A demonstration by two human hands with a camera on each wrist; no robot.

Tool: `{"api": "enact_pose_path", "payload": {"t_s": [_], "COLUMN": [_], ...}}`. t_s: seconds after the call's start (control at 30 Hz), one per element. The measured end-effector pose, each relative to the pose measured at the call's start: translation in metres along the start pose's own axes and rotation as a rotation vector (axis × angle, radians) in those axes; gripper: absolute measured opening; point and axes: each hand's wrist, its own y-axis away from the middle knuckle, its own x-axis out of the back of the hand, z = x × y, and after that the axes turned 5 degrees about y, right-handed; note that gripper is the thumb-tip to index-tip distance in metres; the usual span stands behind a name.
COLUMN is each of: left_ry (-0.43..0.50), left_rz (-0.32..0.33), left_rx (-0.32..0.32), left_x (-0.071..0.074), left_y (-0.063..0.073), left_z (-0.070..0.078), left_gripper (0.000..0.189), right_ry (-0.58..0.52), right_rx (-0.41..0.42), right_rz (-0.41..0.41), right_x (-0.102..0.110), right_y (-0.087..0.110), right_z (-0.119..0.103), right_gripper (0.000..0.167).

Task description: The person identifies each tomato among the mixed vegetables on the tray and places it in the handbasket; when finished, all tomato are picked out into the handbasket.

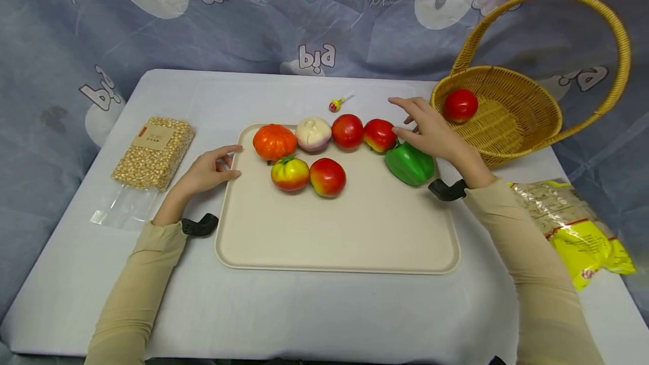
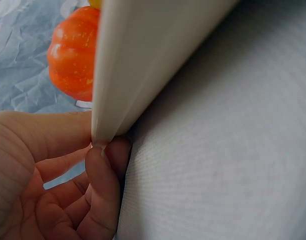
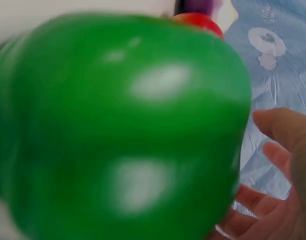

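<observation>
Tray [image 1: 324,235] pinched at its left rim by the left hand [image 1: 209,170]; the right hand [image 1: 428,129], loosely spread, hangs close by the green pepper [image 1: 412,165], which lies on the tray's right side beside a red-and-yellow fruit [image 1: 378,134]. Wicker basket [image 1: 512,120], far right, holds one glossy red fruit [image 1: 461,105].

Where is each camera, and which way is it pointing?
Head: worn on the head, facing forward and down at the beige tray and wicker basket; left hand, right hand and tan sleeves show.
Left wrist: worn there, facing the tray's edge close up; the left hand pinching it shows.
Right wrist: worn there, facing the green bell pepper; part of the right hand shows.
Shared: head and left wrist both show the orange pumpkin; head and right wrist, the green bell pepper.
</observation>
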Motion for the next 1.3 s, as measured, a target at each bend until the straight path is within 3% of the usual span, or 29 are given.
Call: {"api": "enact_pose_path", "payload": {"t_s": [0.4, 0.7, 1.07, 1.3], "left_ry": [-0.020, -0.035, -0.029, -0.016], "left_rz": [-0.004, -0.001, -0.004, -0.001], "left_rx": [-0.012, -0.008, -0.006, -0.022], "left_x": [-0.001, 0.000, -0.003, -0.001], "left_y": [-0.001, -0.001, 0.000, 0.000], "left_z": [0.000, 0.000, -0.001, -0.001], "left_gripper": [0.056, 0.055, 0.055, 0.055], "right_ry": [0.068, 0.127, 0.151, 0.108], "right_rx": [-0.074, -0.120, -0.136, -0.125], "right_rz": [-0.210, -0.310, -0.262, -0.099], "right_x": [-0.012, -0.020, -0.022, -0.013], "right_y": [-0.021, -0.027, -0.024, -0.016], "right_z": [-0.008, -0.013, -0.015, -0.018], "right_gripper": [0.060, 0.063, 0.060, 0.062]}}
